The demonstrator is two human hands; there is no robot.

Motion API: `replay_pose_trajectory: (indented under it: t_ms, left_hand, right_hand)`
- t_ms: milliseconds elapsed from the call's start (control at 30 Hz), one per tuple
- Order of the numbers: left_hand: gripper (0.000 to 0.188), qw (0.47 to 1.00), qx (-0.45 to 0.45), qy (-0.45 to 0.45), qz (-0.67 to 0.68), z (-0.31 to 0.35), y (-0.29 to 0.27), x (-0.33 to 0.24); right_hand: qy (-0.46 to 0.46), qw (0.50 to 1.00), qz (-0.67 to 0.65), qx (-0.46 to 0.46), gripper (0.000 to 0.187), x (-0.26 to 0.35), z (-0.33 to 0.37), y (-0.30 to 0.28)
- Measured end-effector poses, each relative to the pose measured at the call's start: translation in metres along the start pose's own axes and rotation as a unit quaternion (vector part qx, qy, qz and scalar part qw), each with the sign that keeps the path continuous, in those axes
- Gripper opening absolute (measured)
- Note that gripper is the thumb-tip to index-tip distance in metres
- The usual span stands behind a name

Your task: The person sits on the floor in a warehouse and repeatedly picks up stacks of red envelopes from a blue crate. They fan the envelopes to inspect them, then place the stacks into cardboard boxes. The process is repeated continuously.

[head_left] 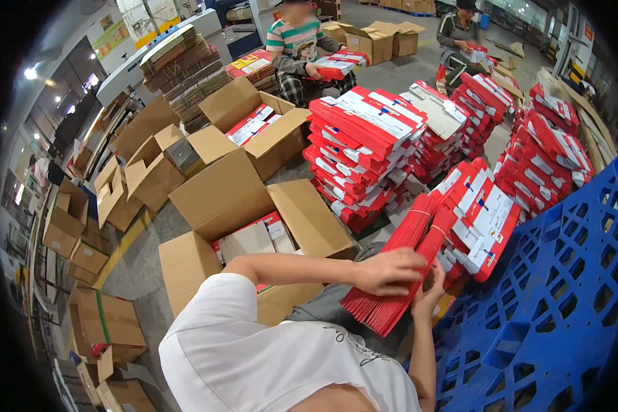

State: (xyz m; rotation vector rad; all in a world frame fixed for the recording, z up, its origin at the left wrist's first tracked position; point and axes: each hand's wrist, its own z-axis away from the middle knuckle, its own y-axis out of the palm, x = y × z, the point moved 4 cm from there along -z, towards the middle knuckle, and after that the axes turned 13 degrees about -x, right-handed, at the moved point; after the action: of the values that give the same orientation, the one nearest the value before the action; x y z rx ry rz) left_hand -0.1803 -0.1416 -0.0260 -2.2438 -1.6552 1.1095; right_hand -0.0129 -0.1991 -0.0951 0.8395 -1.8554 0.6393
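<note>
Across my lap lies a fanned stack of thin red flat pieces [398, 275], seen on edge; they look like flattened cartons. My left hand [390, 271] reaches over them from the left, its fingers curled onto the stack and slightly blurred. On the stack's right side my right hand [429, 292] grips the edge, with the thumb up. Just beyond, red-and-white flat cartons [486, 213] lie in an overlapping pile. An open cardboard box [220, 199] to my left holds red-and-white and pale packs [257, 237].
A blue plastic pallet [529, 302] stands tilted on my right. Tall stacks of red-and-white cartons [357, 151] rise ahead. Another open box [240, 103] stands farther off. Two co-workers, one in a striped top [299, 41] and one at the far right [456, 41], handle similar cartons.
</note>
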Motion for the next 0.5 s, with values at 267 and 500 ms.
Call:
replay_pose_trajectory:
  t_ms: [267,500]
  left_hand:
    - [0.038,0.989,0.129,0.057,-0.036,0.003,-0.005,0.008]
    - [0.054,0.974,0.186,0.041,-0.125,0.017,-0.017,0.013]
  right_hand:
    - [0.156,0.977,-0.14,0.047,0.034,-0.028,-0.005,-0.001]
    - [0.142,0.986,-0.076,0.045,0.04,-0.029,-0.003,0.019]
